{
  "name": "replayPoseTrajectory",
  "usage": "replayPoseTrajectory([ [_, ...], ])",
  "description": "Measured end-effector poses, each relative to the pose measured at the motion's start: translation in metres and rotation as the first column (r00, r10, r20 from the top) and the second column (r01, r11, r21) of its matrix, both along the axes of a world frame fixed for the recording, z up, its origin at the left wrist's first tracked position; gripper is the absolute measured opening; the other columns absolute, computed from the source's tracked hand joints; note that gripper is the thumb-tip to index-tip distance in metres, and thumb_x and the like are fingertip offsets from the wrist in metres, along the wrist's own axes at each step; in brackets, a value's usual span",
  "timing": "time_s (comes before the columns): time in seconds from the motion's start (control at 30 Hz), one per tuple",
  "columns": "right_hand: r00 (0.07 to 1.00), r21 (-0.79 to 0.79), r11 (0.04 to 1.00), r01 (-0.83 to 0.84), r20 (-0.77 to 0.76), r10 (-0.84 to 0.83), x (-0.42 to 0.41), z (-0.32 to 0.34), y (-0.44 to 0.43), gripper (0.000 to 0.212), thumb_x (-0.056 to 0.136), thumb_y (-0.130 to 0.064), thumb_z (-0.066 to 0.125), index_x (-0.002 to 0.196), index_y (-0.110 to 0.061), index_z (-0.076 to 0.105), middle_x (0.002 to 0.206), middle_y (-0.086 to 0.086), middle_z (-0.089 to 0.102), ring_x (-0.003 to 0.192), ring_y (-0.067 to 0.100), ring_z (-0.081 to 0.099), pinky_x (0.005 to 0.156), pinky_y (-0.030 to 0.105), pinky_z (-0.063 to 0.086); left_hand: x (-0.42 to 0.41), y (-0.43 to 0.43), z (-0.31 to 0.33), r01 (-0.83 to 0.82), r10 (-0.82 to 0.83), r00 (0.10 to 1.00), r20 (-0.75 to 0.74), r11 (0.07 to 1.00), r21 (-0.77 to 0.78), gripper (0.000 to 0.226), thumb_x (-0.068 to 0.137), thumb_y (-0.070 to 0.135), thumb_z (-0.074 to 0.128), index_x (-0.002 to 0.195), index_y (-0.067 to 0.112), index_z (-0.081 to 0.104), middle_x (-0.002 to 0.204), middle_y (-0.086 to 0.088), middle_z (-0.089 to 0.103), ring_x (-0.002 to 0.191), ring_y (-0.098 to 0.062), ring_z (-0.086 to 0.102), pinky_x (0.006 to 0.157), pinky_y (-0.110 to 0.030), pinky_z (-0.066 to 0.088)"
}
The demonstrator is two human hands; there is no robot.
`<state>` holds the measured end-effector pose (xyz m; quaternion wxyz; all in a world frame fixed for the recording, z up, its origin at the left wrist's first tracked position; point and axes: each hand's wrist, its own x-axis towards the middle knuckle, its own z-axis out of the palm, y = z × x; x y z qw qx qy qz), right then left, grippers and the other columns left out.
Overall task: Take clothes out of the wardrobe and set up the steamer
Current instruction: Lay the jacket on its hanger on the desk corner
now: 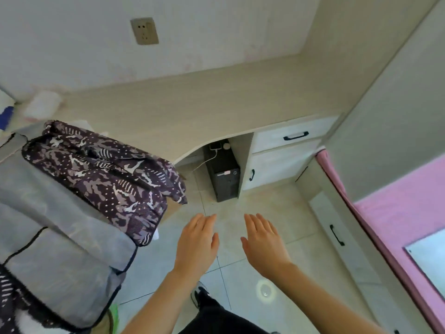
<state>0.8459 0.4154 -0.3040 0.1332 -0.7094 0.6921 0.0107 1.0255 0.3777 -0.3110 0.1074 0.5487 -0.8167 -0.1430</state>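
Observation:
A dark purple patterned garment (pixel 108 174) lies crumpled across the far end of a grey padded board (pixel 55 237) on my left. My left hand (pixel 197 244) and my right hand (pixel 263 244) hover side by side over the tiled floor, palms down, fingers loosely apart, holding nothing. Both are to the right of the board and touch neither it nor the garment. No steamer is in view, and no wardrobe is clearly seen.
A beige desk (pixel 216 100) runs along the wall, with drawers (pixel 289 138) at its right and a black computer tower (pixel 224 174) under it. A wall socket (pixel 144 31) sits above. A pink-covered bed (pixel 404 213) fills the right. My shoe (pixel 199 295) is below.

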Motion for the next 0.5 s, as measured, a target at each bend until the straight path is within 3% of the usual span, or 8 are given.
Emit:
replayPoseTrajectory([
  [0.1, 0.991, -0.01, 0.992, 0.125, -0.048, -0.126, -0.049, 0.0, 0.048, 0.065, 0.085, -0.041, 0.062, 0.135, -0.003, 0.048, 0.135, 0.014, 0.055, 0.127, 0.032, 0.051, 0.103, 0.046, 0.043, -0.054, 0.031, 0.001, 0.097, -0.097, 0.995, 0.011, 0.995, 0.012, 0.046, 0.083, 0.023, 0.068, 0.126, 0.011, 0.058, 0.119, 0.0, 0.065, 0.119, -0.023, 0.055, 0.094, -0.035, 0.05],
  [0.2, 0.977, -0.039, 0.977, 0.209, -0.046, -0.21, -0.096, 0.001, 0.099, 0.068, 0.08, -0.042, 0.068, 0.133, -0.001, 0.051, 0.131, 0.015, 0.058, 0.123, 0.035, 0.054, 0.098, 0.048, 0.048, -0.108, 0.07, -0.001, 0.177, -0.177, 0.984, 0.016, 0.984, 0.039, 0.047, 0.088, 0.028, 0.062, 0.132, 0.014, 0.054, 0.128, 0.001, 0.061, 0.126, -0.021, 0.05, 0.099, -0.034, 0.047],
  [0.37, 0.926, -0.032, 0.928, 0.372, -0.061, -0.374, -0.167, 0.002, 0.182, 0.071, 0.08, -0.042, 0.068, 0.134, -0.001, 0.048, 0.132, 0.014, 0.057, 0.126, 0.036, 0.051, 0.102, 0.048, 0.045, -0.194, 0.13, -0.002, 0.346, -0.345, 0.938, -0.022, 0.936, 0.07, 0.052, 0.095, 0.029, 0.05, 0.144, 0.016, 0.039, 0.146, 0.002, 0.044, 0.139, -0.017, 0.033, 0.112, -0.029, 0.026],
  [0.5, 0.867, -0.019, 0.868, 0.496, -0.053, -0.496, -0.212, 0.001, 0.24, 0.07, 0.087, -0.041, 0.061, 0.142, -0.003, 0.039, 0.142, 0.013, 0.047, 0.135, 0.035, 0.039, 0.11, 0.048, 0.034, -0.254, 0.169, -0.001, 0.48, -0.476, 0.877, -0.066, 0.874, 0.079, 0.053, 0.098, 0.028, 0.043, 0.148, 0.019, 0.029, 0.154, 0.006, 0.031, 0.145, -0.012, 0.017, 0.112, -0.021, 0.008],
])
